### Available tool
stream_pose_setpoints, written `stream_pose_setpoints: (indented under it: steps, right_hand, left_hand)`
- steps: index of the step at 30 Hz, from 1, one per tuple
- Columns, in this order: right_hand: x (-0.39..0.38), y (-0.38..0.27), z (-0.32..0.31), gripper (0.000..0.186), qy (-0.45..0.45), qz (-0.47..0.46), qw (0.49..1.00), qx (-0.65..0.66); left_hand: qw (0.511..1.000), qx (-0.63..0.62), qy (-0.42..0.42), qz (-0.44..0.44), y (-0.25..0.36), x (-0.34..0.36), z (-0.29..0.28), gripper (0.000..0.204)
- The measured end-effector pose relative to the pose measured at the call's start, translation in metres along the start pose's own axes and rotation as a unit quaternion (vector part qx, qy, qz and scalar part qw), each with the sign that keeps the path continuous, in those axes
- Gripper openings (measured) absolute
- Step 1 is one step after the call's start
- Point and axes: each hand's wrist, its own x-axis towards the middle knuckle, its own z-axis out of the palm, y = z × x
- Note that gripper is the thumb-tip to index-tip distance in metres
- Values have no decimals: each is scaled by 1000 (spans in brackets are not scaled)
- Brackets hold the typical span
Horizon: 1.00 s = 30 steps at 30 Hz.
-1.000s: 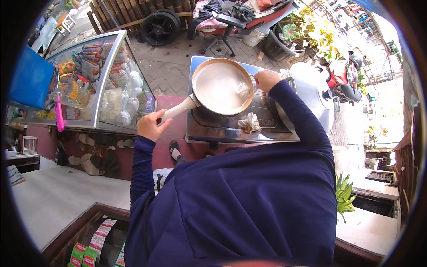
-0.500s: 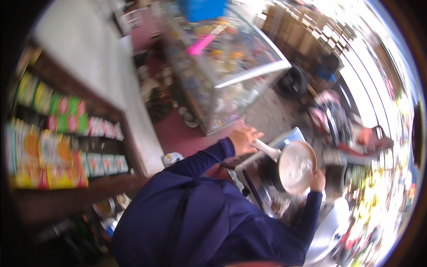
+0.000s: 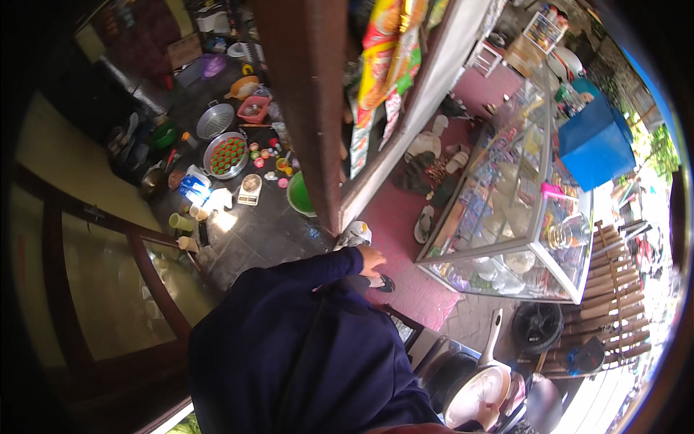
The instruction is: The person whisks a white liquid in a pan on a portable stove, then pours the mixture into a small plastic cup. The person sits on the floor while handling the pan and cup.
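My left hand (image 3: 369, 260) hangs beside my dark sleeve over the pink floor, loosely open and holding nothing. My right hand (image 3: 487, 414), partly hidden at the bottom, grips the edge of the cream-coloured pan (image 3: 463, 405), which holds pale liquid. The pan's long light handle (image 3: 494, 329) points up, away from both hands. The pan is on the steel stove (image 3: 426, 347). Below my left hand is one of my feet in a dark shoe (image 3: 383, 283).
A glass display case (image 3: 497, 253) with a blue box (image 3: 593, 141) stands right. A brown door post (image 3: 295, 72) with hanging sachets (image 3: 383, 50) divides it from an indoor floor (image 3: 253, 239) holding trays (image 3: 225, 155), basins and a scale (image 3: 249, 189). Sandals (image 3: 426, 224) and a black wheel (image 3: 536, 327) lie nearby.
My view has swung left toward the doorway and indoor floor. My left hand has let go of the pan handle and moved away; my right hand stays at the pan.
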Motion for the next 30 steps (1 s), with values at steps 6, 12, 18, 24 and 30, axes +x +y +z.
stream_pose_setpoints:
  steps: [6, 12, 18, 24, 30]
  right_hand:
    - [3, -12, 3, 32, 12, -16, 1000, -10]
    - [-6, 21, 11, 33, 16, -8, 1000, -11]
    - [-22, 25, 10, 33, 74, 60, 995, -29]
    - [-49, -4, -8, 20, 28, 92, 988, 118]
    - [-60, -21, -10, 20, 129, 171, 968, 133]
  left_hand:
    - [989, -15, -52, -138, -55, -82, 51, 47]
    - [984, -25, -119, -131, -41, -71, 66, 51]
    - [989, -42, -118, -74, -19, -41, 58, 50]
    - [986, -10, -164, -35, -15, -21, 51, 50]
    - [979, 41, -198, 34, -7, 15, 46, 44]
